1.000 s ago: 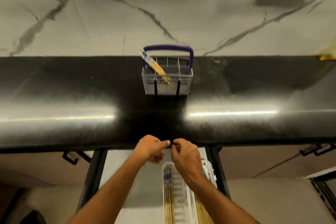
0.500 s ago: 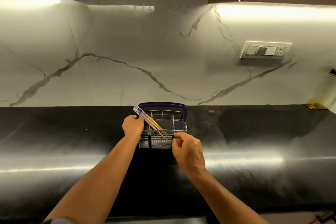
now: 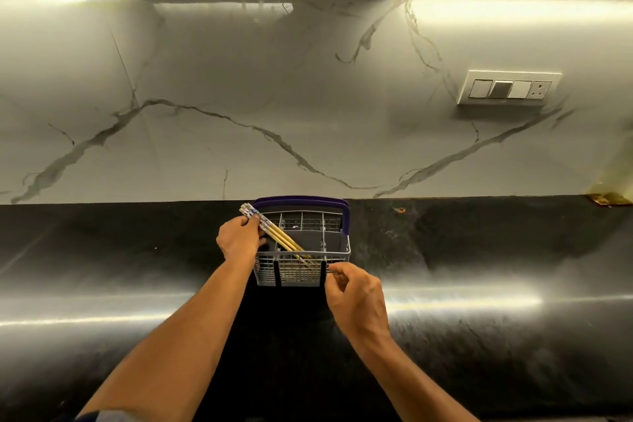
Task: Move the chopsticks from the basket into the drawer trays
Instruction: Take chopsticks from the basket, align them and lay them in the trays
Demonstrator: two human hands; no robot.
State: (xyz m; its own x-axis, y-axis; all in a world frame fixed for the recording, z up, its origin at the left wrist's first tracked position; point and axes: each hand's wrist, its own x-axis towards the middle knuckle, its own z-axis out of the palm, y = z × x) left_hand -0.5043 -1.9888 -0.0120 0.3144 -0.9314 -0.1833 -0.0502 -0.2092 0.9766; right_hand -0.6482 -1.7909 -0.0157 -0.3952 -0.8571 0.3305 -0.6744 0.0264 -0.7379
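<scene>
On the dark worktop (image 3: 137,250), the left hand (image 3: 238,238) has its grip clamped on the chopsticks (image 3: 274,231) leaning in the basket (image 3: 337,255), while the right hand (image 3: 356,295) pinches the near rim beside them, apparently to steady it.

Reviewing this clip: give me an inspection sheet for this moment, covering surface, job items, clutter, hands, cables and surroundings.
Surface: dark glossy countertop, strong glare bands.
Job's things: grey cutlery basket with purple handle; chopsticks lean out over its left edge. Drawer trays not in view.
Clutter: nothing seen.
Grippers: left hand closing on the chopsticks' upper ends; right hand pinching the basket's front right edge.
Cables: nothing seen.
Surroundings: marble backsplash, switch panel.
</scene>
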